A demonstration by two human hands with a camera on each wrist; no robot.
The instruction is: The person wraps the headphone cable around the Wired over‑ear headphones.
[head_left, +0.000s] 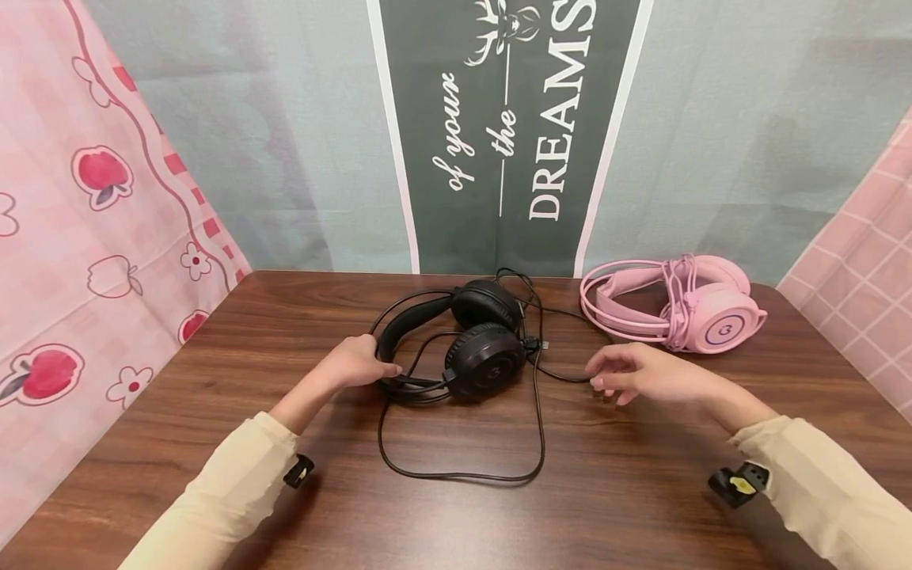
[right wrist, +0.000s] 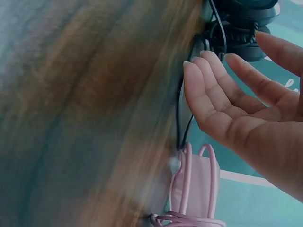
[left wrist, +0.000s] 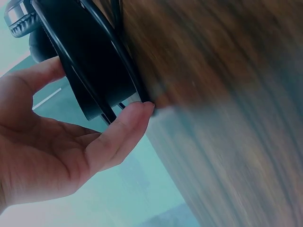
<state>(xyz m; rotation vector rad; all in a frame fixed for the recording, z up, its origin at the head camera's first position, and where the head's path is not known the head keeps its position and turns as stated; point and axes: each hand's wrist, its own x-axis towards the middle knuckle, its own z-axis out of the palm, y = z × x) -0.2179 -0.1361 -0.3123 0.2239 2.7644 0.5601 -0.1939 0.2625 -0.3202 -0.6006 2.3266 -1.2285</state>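
Black over-ear headphones (head_left: 487, 362) lie on the wooden table, ear cups to the right and headband to the left. My left hand (head_left: 359, 362) holds the headband, thumb on one side and fingertips at its thin outer bars, as the left wrist view shows around the headband (left wrist: 97, 66). The black cable (head_left: 463, 476) loops in front of the ear cups and runs on to the right. My right hand (head_left: 644, 374) is right of the headphones, fingers loosely bent with nothing between them. Its fingertips are near the cable; in the right wrist view the palm (right wrist: 255, 123) faces the camera.
Pink headphones (head_left: 720, 328), their cord wound round them, lie at the back right behind my right hand. A USB plug (head_left: 543, 345) sits beside the black ear cups. Fabric hangings (head_left: 313, 158) stand behind the table (head_left: 456, 522) and along both sides.
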